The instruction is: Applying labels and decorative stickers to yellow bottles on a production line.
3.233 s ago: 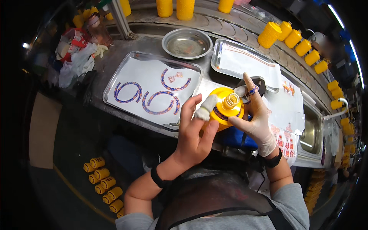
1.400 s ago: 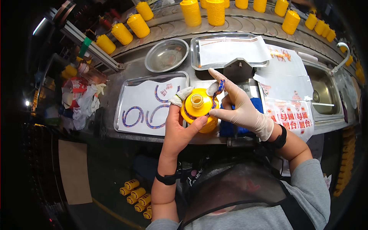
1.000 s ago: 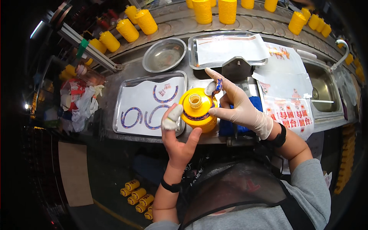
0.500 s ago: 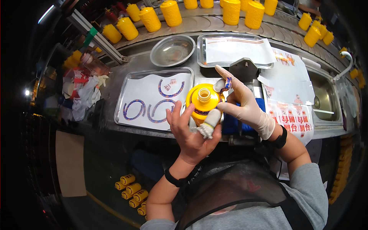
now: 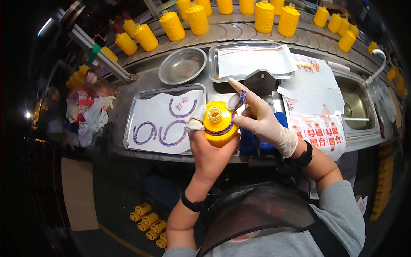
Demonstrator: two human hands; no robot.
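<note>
A yellow bottle (image 5: pixel 217 124) with an open threaded neck stands upright in my left hand (image 5: pixel 208 150), whose fingers wrap round its left side and front. Whitish covers sit on some of the left fingertips. Round the bottle's shoulder lies a blue-and-red patterned decal strip (image 5: pixel 242 97), with its loose end rising on the right. My right hand (image 5: pixel 262 123), in a thin white glove with a greyish finger cover, pinches that strip beside the bottle, the index finger stretched upward. The bottle's base is hidden by my left hand.
A metal tray (image 5: pixel 127 136) at left holds curved patterned strips on white paper. Behind are a steel bowl (image 5: pixel 181 65) and another tray (image 5: pixel 212 64). Printed sheets (image 5: pixel 314 98) and a sink (image 5: pixel 358 104) lie right. Yellow bottles (image 5: pixel 172 26) line a conveyor (image 5: pixel 222 31).
My left hand has gone from open fingers at the bottle's front to a grip round it. The strip now lies along the bottle's right shoulder. The view has shifted slightly.
</note>
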